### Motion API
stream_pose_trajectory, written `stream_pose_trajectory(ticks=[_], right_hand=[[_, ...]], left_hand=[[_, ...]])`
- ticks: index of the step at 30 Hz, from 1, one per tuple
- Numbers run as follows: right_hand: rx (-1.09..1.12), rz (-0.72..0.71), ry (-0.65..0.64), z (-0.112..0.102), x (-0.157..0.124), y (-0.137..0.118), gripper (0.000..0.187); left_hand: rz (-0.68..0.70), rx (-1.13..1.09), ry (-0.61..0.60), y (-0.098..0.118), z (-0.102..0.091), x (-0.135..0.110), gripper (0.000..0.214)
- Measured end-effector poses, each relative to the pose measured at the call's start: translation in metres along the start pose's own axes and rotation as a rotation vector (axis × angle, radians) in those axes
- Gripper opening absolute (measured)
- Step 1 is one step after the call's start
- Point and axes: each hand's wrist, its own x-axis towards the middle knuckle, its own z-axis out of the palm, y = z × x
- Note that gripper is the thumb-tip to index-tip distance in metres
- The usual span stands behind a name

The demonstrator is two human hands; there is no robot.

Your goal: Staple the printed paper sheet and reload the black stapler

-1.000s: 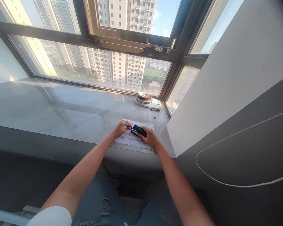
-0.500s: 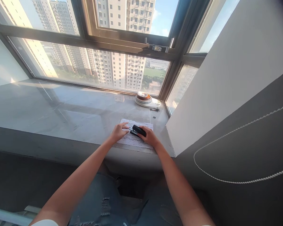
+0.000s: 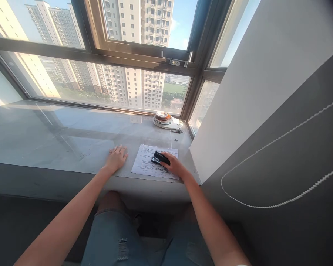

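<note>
A black stapler (image 3: 161, 158) is in the grip of my right hand (image 3: 174, 165), above or on a printed sheet of paper (image 3: 144, 168). Its two arms are parted at the left end. The paper lies on the grey windowsill (image 3: 86, 155), close to the front edge. Left of the paper, my left hand (image 3: 117, 158) rests palm down on the sill with its fingers stretched out, holding nothing. It does not touch the paper.
At the window corner sits a stack of plates or dishes (image 3: 163, 120). A small dark key-like item (image 3: 177, 131) and a tiny dark piece (image 3: 175, 140) lie nearby. A white wall column (image 3: 224, 111) borders the sill's right end, and a beaded cord (image 3: 255, 205) hangs there.
My left hand has moved away from the stapler and paper to the left, and now lies flat on the sill. My right hand still holds the stapler. The view has shifted slightly.
</note>
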Motion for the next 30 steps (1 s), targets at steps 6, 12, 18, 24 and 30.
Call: stream_pose_trajectory(ticks=[6, 12, 18, 24, 30], right_hand=[[0.093, 0.201, 0.238, -0.028, -0.021, 0.024, 0.047], [-0.294, 0.321, 0.366, -0.032, 0.014, 0.068, 0.037], [-0.693, 0.538, -0.009, -0.024, 0.061, 0.095, 0.060], [-0.685, 0.460, -0.182, 0.013, 0.120, 0.078, 0.058], [-0.606, 0.306, -0.244, 0.101, 0.181, 0.025, 0.058]], left_hand=[[0.005, 0.127, -0.100, -0.059, -0.003, 0.004, 0.060], [-0.099, 0.150, -0.109, -0.089, -0.010, 0.008, 0.063], [-0.083, 0.132, -0.061, -0.087, -0.010, 0.004, 0.060], [-0.096, 0.062, -0.032, -0.092, -0.007, 0.009, 0.057], [-0.169, -0.076, 0.011, -0.092, -0.013, 0.010, 0.053]])
